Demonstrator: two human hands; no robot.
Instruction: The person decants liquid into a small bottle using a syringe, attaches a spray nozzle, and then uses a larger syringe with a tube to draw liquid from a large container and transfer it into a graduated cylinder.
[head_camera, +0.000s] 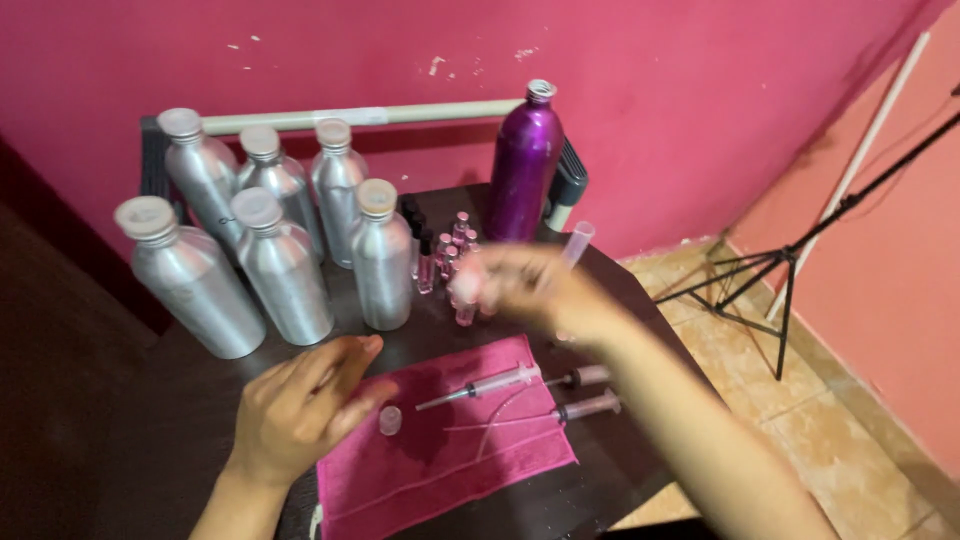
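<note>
- Left hand (300, 405): fingers loosely curled, pinching a small clear vial (390, 419) at the pink towel's (450, 450) near-left edge.
- Right hand (520, 285): blurred, reaching far toward small pink vials (445, 255); grip unclear.

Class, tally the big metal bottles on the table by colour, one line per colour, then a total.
Silver bottles: 6
Purple bottle: 1
Total: 7
</note>
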